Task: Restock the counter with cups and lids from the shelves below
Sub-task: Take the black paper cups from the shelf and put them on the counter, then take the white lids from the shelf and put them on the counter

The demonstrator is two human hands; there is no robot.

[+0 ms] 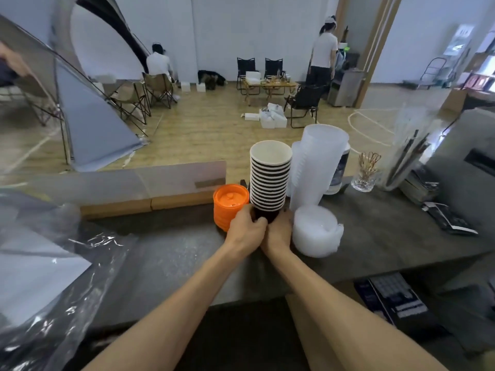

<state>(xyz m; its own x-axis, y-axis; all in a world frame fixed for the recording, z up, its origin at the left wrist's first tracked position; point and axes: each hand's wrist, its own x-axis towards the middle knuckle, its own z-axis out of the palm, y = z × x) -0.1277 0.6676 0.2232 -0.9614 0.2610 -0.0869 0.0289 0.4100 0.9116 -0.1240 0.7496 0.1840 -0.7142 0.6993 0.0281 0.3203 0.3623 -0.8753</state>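
A tall stack of black paper cups (270,180) with white insides stands upright on the grey counter (171,253). My left hand (247,228) and my right hand (280,230) both grip the base of this stack, one on each side. Touching the stack's left side is a stack of orange lids (229,207). To its right rises a stack of clear plastic cups (317,167). In front of those lies a stack of clear dome lids (316,231), close to my right hand.
Crumpled clear plastic wrap (61,269) covers the counter's left. A wooden-based acrylic screen (160,183) lines the far edge. A glass of stirrers (365,178), a straw holder (401,159) and a black device (450,219) sit at right. Boxes (393,301) lie below.
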